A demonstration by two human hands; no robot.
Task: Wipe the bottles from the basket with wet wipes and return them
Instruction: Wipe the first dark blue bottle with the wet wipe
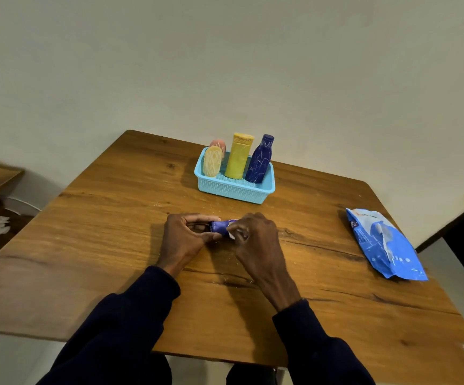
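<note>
Here, the left hand (182,235) pinches one end of a small purple bottle (221,226), lying sideways at the middle of the wooden table (108,223). The right hand (254,236) grips a white wipe (231,235) against it. The blue basket (233,190) stands behind.

Left hand (182,238), right hand (256,237), fingers (200,218) curled (both gripping)

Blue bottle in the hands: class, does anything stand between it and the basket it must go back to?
Nothing visible does. The blue bottle, held by the left hand and right hand, faces only bare table before the basket. Four bottles stand inside it.
</note>
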